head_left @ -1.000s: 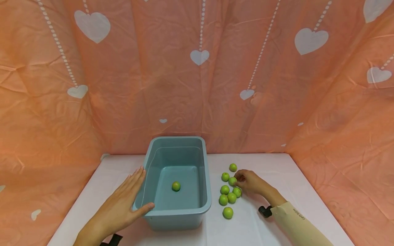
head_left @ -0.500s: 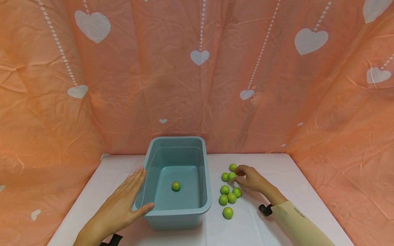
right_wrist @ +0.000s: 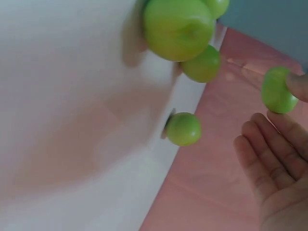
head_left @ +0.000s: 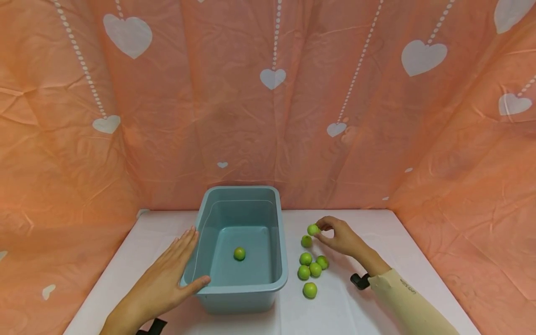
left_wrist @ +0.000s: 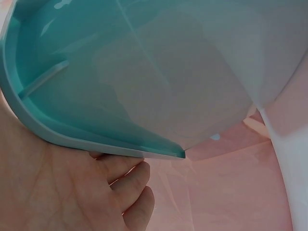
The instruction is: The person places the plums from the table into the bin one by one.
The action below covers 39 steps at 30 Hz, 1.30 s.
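Note:
My right hand (head_left: 340, 236) pinches a small round green fruit (right_wrist: 278, 91) between thumb and fingertips, above the far end of a loose group of similar fruits. In the right wrist view its other fingers stretch out below that fruit. The nearest fruit on the table in the head view is a green one (head_left: 306, 241) just left of the hand. My left hand (head_left: 163, 274) rests with straight fingers along the left rim of a blue-grey plastic basin (head_left: 281, 242), its thumb over the near corner. In the basin lies one green fruit (head_left: 239, 253) with a brownish tinge.
Several green fruits (head_left: 315, 269) lie on the white tablecloth (head_left: 356, 302) right of the basin, with one fruit (head_left: 310, 290) nearer the front. A fruit (right_wrist: 183, 129) sits near the table's far edge. Behind hangs an orange curtain (head_left: 234, 116) with white hearts.
My right hand has moved away from me and up, taking a green fruit from the group with it. The left hand and basin stay in place.

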Motion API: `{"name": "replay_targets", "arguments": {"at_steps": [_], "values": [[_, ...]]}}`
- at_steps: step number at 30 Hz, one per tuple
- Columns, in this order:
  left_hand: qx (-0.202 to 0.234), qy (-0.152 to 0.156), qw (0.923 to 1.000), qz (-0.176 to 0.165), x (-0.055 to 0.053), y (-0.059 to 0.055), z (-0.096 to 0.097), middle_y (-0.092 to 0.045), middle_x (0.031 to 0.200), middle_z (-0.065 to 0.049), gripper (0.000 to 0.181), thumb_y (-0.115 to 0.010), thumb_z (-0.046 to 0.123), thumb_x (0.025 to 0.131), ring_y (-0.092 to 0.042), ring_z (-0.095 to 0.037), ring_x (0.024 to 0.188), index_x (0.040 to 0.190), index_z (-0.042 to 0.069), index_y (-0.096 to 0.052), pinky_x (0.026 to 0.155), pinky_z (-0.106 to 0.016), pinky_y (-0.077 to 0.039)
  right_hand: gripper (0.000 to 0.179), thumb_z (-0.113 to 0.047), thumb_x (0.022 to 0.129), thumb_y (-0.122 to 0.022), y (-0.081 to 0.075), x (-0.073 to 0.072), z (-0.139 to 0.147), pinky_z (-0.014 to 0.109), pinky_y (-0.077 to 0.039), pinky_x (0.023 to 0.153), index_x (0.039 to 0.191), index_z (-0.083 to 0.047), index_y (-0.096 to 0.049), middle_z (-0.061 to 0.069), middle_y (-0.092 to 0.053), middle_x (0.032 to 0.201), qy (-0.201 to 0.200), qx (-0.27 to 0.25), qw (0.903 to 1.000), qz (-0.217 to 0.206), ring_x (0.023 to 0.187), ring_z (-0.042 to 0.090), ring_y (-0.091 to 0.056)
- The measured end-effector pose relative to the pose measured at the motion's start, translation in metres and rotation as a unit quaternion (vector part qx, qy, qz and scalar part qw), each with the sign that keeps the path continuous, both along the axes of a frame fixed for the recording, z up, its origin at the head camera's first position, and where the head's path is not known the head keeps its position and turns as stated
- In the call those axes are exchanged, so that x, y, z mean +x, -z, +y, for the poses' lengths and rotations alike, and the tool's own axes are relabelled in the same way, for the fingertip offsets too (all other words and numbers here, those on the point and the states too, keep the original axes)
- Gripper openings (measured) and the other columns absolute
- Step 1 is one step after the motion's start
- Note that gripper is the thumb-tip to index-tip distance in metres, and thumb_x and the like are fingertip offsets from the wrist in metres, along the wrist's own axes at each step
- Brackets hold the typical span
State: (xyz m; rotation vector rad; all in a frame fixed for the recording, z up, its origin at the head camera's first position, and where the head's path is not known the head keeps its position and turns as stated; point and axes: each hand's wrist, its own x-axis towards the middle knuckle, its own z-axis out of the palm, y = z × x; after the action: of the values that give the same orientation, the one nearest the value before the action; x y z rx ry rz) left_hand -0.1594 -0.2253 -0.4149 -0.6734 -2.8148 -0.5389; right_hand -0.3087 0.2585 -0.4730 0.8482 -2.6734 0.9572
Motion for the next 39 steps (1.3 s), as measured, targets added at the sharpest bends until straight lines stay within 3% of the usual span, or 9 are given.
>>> {"name": "replay_targets", "arguments": {"at_steps": [14,24,34,39], "values": [[0.0,0.003,1.0,0.006,-0.001,0.001,-0.001,-0.023,0.177,-0.017,0.103,-0.065,0.066,0.1,-0.025,-0.04,0.162,0.169,0.0,-0.027,0.121,-0.006,0.01,0.018,-0.01,0.095,-0.081,-0.021,-0.002,-0.011,0.051,-0.063,0.092,0.111,-0.007,-0.074,0.002,-0.075,0.106,-0.02,-0.015,0.9989,0.04,0.1,0.029,-0.074],[0.002,0.003,1.0,0.009,-0.001,0.002,-0.001,-0.023,0.177,-0.016,0.103,-0.065,0.066,0.1,-0.025,-0.04,0.162,0.169,0.001,-0.027,0.121,-0.007,0.01,0.021,-0.014,0.097,-0.08,-0.043,-0.002,-0.021,0.054,-0.059,0.098,0.116,-0.006,-0.073,0.005,-0.074,0.113,-0.016,-0.002,0.9998,0.013,0.109,0.034,-0.072],[0.003,0.005,0.9999,0.01,-0.001,0.002,0.0,-0.023,0.177,-0.016,0.102,-0.065,0.065,0.1,-0.025,-0.039,0.162,0.169,0.0,-0.027,0.121,-0.007,0.01,0.021,-0.016,0.097,-0.082,-0.062,-0.005,-0.035,0.049,-0.06,0.097,0.115,-0.009,-0.074,0.001,-0.075,0.11,-0.038,-0.017,0.9981,0.045,0.107,0.031,-0.072],[0.005,0.002,1.0,0.006,0.0,0.001,0.0,-0.023,0.177,-0.016,0.102,-0.065,0.066,0.1,-0.024,-0.039,0.162,0.169,0.001,-0.027,0.121,-0.006,0.01,0.023,-0.015,0.097,-0.081,-0.071,-0.002,-0.044,0.054,-0.06,0.098,0.117,-0.009,-0.074,0.003,-0.075,0.113,-0.04,-0.019,0.9982,0.041,0.109,0.033,-0.072]]}}
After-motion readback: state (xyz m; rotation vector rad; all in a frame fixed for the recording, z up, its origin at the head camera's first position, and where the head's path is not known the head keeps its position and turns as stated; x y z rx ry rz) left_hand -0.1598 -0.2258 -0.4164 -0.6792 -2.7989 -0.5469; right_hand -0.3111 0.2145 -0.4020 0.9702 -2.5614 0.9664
